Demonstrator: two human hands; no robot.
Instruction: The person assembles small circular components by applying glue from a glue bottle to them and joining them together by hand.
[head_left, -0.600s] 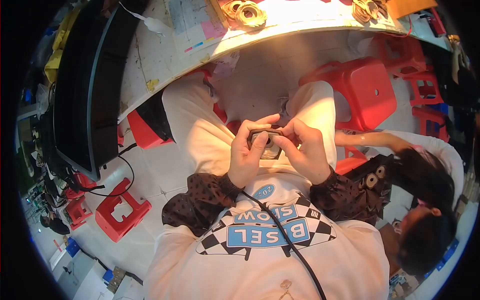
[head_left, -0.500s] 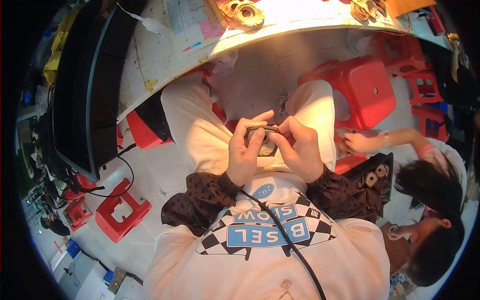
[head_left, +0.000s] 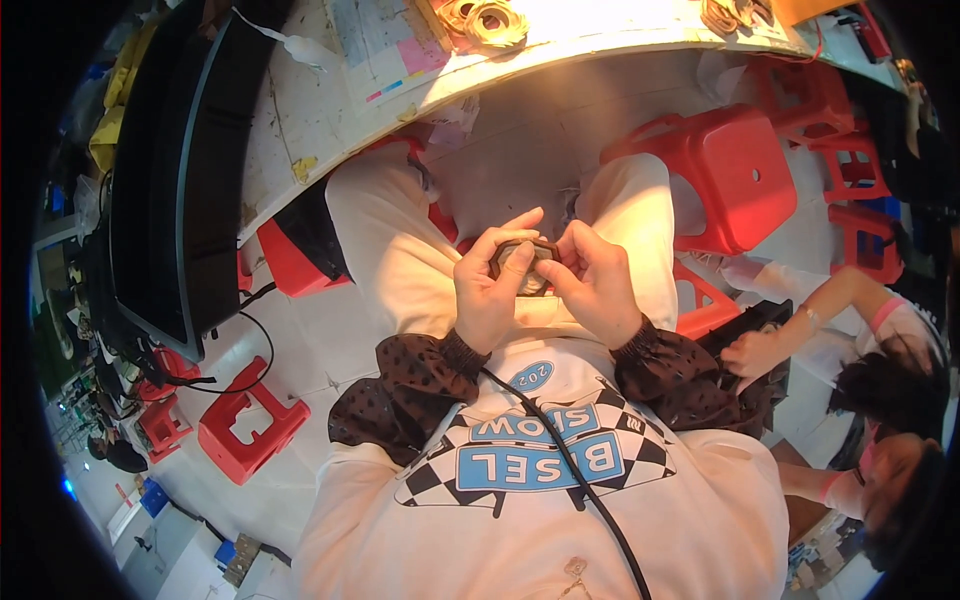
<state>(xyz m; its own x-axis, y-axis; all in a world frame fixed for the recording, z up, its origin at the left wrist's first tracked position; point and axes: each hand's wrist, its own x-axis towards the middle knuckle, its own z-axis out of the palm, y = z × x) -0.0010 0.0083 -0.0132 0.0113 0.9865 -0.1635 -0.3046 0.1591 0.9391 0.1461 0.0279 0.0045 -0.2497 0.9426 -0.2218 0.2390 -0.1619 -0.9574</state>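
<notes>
Both hands work close to the body, over the lap. Left hand (head_left: 486, 290) and right hand (head_left: 600, 285) share one small dark-rimmed polygonal piece (head_left: 533, 284), pale in the middle, held between the thighs and away from the bench (head_left: 290, 130). Grip: both closed on the piece, left thumb across its face, right thumb and forefinger pinching its right edge; far-side fingers partly hidden. Likely reason: left steadies, right is left free for fine work at the rim. Holding it low and central probably keeps it under the eyes and in the warm light.

Around: coiled ring-shaped bundle (head_left: 495, 25) on the bench, beyond the knees. Red stool (head_left: 740, 180) beside the right knee; another red stool (head_left: 253, 420) on the floor to the left. Large dark flat panel (head_left: 185, 180) fills the left side.

In the way: black cable (head_left: 575, 460) runs down the shirt front, just below the wrists. Co-worker's hand (head_left: 755, 355) is at a dark tray (head_left: 762, 318) near the right sleeve (head_left: 665, 385); elbow room looks tight there.
</notes>
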